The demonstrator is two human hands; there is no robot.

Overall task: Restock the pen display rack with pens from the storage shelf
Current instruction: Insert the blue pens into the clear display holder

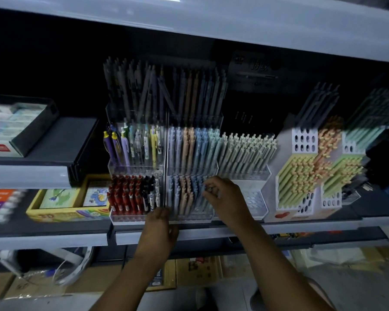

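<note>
The clear tiered pen display rack (192, 217) stands on the middle shelf and holds rows of pastel blue, peach and green pens (184, 194). My right hand (226, 199) reaches into the right side of its lowest tier, where the curled fingers pinch a few blue-grey pens (209, 189) by their tops. My left hand (160, 227) rests with relaxed fingers against the rack's front edge, below the divider. Motion blur hides how many pens I hold.
A second clear rack (133, 217) on the left holds red and black pens. On the right are a white holder (256, 207) with mint pens and empty holes, and a stepped display (301, 182) of yellow and green pens. Boxes sit further left, and cartons lie below the shelf.
</note>
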